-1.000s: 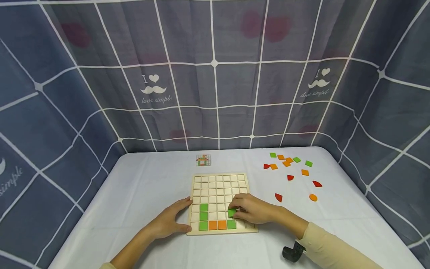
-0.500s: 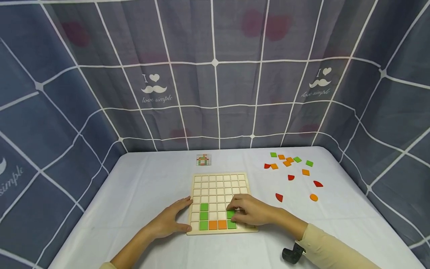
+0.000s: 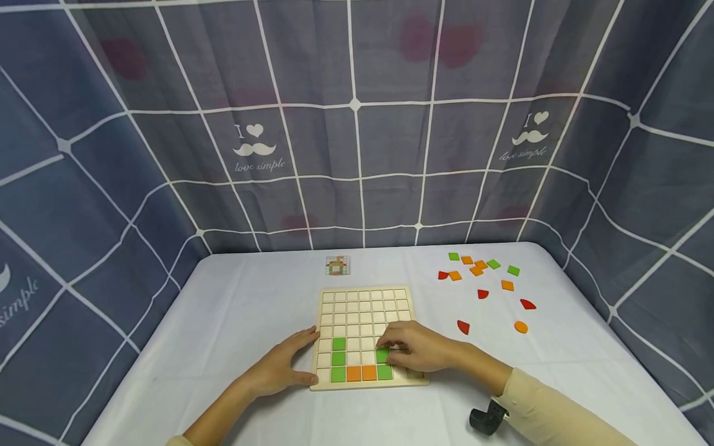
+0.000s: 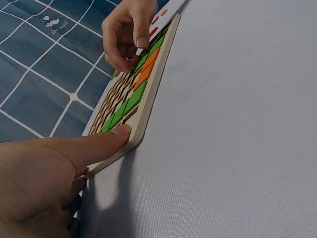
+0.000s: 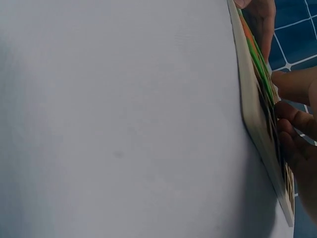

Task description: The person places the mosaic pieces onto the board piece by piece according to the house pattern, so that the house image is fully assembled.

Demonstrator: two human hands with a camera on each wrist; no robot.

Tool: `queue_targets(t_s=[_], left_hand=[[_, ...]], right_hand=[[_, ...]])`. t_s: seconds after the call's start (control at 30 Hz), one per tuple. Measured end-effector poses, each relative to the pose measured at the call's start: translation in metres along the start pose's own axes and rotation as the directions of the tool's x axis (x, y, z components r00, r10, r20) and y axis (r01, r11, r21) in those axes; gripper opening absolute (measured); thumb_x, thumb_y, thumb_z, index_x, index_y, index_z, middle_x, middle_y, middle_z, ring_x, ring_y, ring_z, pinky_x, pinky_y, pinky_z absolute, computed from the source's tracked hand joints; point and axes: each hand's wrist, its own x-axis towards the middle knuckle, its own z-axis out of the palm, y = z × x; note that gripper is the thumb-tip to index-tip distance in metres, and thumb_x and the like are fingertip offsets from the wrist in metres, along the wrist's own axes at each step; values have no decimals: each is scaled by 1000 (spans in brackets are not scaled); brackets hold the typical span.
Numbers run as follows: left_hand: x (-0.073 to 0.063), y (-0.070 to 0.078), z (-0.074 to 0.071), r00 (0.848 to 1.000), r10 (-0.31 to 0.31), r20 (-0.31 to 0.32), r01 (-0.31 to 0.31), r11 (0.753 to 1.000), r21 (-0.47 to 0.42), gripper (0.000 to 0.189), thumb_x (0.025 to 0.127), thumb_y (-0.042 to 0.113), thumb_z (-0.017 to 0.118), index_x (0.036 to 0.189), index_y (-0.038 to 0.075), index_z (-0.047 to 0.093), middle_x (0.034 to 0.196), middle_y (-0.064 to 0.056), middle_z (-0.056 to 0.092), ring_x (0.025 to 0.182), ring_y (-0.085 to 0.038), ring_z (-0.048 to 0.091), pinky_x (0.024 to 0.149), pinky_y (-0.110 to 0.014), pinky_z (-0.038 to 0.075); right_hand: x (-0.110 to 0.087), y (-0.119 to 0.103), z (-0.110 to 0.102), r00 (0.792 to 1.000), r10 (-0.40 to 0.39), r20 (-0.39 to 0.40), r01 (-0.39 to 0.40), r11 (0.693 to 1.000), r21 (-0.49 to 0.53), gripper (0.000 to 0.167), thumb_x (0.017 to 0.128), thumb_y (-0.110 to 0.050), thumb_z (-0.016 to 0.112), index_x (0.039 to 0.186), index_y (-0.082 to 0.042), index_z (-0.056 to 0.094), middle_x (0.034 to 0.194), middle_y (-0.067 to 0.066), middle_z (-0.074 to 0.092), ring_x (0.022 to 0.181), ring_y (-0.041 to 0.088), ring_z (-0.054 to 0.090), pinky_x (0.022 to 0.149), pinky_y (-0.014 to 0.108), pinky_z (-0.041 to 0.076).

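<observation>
A light wooden grid board (image 3: 368, 386) lies on the white table. My left hand (image 3: 281, 365) rests at its left side, fingers spread; in the left wrist view the straight thumb (image 4: 106, 144) presses on the near corner. My right hand (image 3: 418, 347) bends over the right part of the board, with thumb and forefinger on either side of a green square tile (image 3: 382, 355). That tile lies flush in its cell, behind another green tile (image 3: 385, 371). Two orange tiles (image 3: 361, 373) fill the front row's middle, and a column of green tiles (image 3: 338, 358) stands at the left.
Several loose green, orange and red pieces (image 3: 480, 265) are scattered at the back right, with an orange disc (image 3: 521, 327) nearer. A small pattern card (image 3: 338, 265) lies behind the board. Grid-patterned curtains (image 3: 385, 142) enclose the table.
My right hand has moved slightly left and brought the green tile down into line with the green one in front of it. My left hand stays at the board's edge.
</observation>
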Motion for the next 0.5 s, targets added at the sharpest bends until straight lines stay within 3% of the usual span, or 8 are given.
queue_targets(t_s=[0.27,0.5], left_hand=[[0,-2,1,1000,4,3,-4,1000,-7,91,80,34,90,155,6,47,164,-11,36,151,-43,24,118,-67,19],[0,-3,1,1000,5,5,-5,1000,-5,91,80,35,89,155,6,47,164,-11,36,151,-43,24,118,-67,19]], right_hand=[[-5,3,-30,997,68,-38,-68,998,1,25,97,-11,72,122,-8,73,111,-2,70,98,13,64,86,33,55],[-22,22,-69,976,153,-157,-163,985,-55,29,96,-8,73,124,-2,70,113,5,71,101,20,65,87,45,57]])
